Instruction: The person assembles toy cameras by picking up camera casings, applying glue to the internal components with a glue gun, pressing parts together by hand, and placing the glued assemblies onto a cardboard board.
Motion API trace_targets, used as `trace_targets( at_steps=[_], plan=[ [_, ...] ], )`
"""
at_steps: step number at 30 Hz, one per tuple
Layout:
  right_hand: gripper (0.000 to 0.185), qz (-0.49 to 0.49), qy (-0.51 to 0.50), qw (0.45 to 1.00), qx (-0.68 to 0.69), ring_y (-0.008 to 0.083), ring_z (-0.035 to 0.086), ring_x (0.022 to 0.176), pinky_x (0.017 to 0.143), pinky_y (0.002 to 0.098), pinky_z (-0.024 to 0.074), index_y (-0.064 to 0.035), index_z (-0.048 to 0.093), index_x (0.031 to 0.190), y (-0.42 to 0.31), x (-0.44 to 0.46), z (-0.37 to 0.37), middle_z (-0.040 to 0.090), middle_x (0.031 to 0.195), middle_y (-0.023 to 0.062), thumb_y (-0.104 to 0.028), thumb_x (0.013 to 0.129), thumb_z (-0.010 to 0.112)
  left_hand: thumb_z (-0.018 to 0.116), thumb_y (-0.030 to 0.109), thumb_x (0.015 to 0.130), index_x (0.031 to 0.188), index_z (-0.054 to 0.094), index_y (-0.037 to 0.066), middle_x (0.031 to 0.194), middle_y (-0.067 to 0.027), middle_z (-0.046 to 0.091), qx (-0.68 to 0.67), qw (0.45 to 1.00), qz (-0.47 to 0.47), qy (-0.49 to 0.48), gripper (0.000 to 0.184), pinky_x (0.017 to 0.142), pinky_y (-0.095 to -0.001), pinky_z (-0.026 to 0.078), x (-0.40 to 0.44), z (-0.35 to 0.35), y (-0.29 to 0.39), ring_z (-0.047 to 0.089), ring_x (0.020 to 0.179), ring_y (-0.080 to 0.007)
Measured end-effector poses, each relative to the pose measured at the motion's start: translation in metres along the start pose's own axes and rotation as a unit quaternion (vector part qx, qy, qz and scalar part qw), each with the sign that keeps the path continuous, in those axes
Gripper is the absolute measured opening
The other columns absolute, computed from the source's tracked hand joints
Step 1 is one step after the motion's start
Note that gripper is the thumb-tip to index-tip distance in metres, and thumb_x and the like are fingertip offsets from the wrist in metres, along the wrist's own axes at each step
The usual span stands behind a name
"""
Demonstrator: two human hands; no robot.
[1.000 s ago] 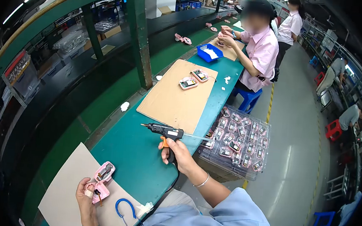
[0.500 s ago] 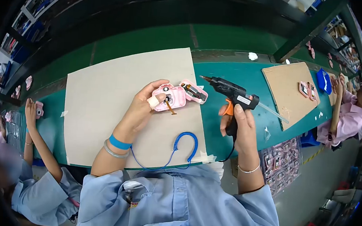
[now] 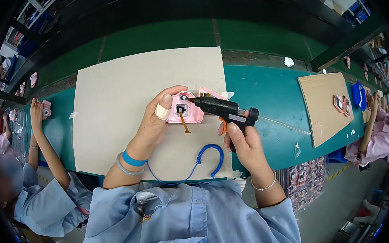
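Observation:
My left hand (image 3: pixel 158 109) grips one half of a pink toy camera shell (image 3: pixel 194 115) by its left edge, above the beige board. A brown ribbon cable (image 3: pixel 184 123) hangs from the small module in its middle. Behind it, the other pink half (image 3: pixel 211 92) is partly covered by the tool. In my right hand (image 3: pixel 244 143) is a black hot glue gun (image 3: pixel 218 108) with an orange trigger and a clear glue stick (image 3: pixel 285 125) out of its back. Its nozzle points left, at the dark round part near the shell's upper edge; whether it touches, I cannot tell.
Beige board (image 3: pixel 112 115) is taped onto the green table (image 3: pixel 261 90). A coiled blue cord (image 3: pixel 211 155) runs from my left wristband. Cardboard (image 3: pixel 317 99) with pink parts (image 3: pixel 342 105) lies right, beside a blue bin (image 3: pixel 359 95). Co-workers sit at both sides; trays of parts (image 3: pixel 306 178) stand below.
The glue gun has moved left and down, so its nozzle is now at the shell. The ribbon-cable half stays in my left hand; the other half is now largely hidden.

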State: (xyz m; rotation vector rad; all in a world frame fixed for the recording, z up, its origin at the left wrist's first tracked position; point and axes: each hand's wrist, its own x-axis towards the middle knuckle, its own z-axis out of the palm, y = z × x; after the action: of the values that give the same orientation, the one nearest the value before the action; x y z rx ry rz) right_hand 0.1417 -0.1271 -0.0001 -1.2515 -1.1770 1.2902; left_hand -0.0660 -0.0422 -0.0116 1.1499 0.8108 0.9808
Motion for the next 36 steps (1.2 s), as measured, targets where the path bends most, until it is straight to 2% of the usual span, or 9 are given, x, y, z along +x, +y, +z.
trace_targets(
  at_steps=[6, 17, 22, 26, 36],
  plan=[
    [0.026, 0.004, 0.009, 1.0, -0.018, 0.0103, 0.051, 0.055, 0.048, 0.0205, 0.0431, 0.0022, 0.051, 0.105, -0.0006, 0.003, 0.0053, 0.059, 0.086, 0.0081, -0.022, 0.097, 0.046, 0.04, 0.048, 0.096, 0.122, 0.052, 0.002, 0.111, -0.0154, 0.057, 0.022, 1.0, 0.01, -0.003, 0.054, 0.086, -0.0298, 0.046, -0.0015, 0.0, 0.0012, 0.056, 0.101, -0.022],
    [0.026, 0.009, 0.014, 0.999, -0.037, 0.0094, 0.05, 0.054, 0.047, 0.0203, 0.0419, 0.002, 0.051, 0.104, 0.0011, 0.005, 0.0042, 0.059, 0.083, 0.0071, -0.022, 0.097, 0.048, 0.039, 0.046, 0.097, 0.122, 0.052, 0.003, 0.111, -0.0142, 0.058, 0.061, 0.998, 0.025, 0.0, 0.051, 0.086, -0.0298, 0.046, -0.0016, -0.0011, -0.0023, 0.056, 0.101, -0.022],
    [0.024, 0.005, 0.022, 0.997, -0.072, 0.009, 0.049, 0.053, 0.046, 0.0202, 0.0413, 0.0017, 0.052, 0.101, 0.0026, 0.0049, 0.0034, 0.058, 0.081, 0.0067, -0.021, 0.096, 0.048, 0.039, 0.045, 0.097, 0.122, 0.053, 0.004, 0.111, -0.014, 0.058, 0.069, 0.997, 0.03, -0.002, 0.05, 0.086, -0.0296, 0.046, -0.0013, -0.0025, -0.0043, 0.056, 0.101, -0.0219],
    [0.026, 0.012, 0.036, 0.997, -0.063, 0.0087, 0.048, 0.053, 0.047, 0.0207, 0.0396, -0.0005, 0.05, 0.103, 0.002, 0.0059, 0.0049, 0.056, 0.07, 0.0037, -0.026, 0.095, 0.053, 0.04, 0.044, 0.097, 0.122, 0.053, 0.004, 0.111, -0.0139, 0.058, 0.077, 0.996, 0.031, -0.006, 0.049, 0.086, -0.0296, 0.046, -0.0009, -0.0044, -0.0058, 0.056, 0.102, -0.0218],
    [0.025, 0.008, 0.033, 0.996, -0.079, 0.009, 0.048, 0.053, 0.047, 0.0212, 0.0394, -0.0008, 0.051, 0.103, 0.0019, 0.0066, 0.0034, 0.055, 0.07, 0.0034, -0.024, 0.095, 0.052, 0.041, 0.043, 0.097, 0.121, 0.054, 0.004, 0.111, -0.014, 0.058, 0.071, 0.997, 0.026, -0.002, 0.047, 0.086, -0.0294, 0.046, -0.0006, -0.0033, -0.0054, 0.056, 0.102, -0.0217]
  ],
)
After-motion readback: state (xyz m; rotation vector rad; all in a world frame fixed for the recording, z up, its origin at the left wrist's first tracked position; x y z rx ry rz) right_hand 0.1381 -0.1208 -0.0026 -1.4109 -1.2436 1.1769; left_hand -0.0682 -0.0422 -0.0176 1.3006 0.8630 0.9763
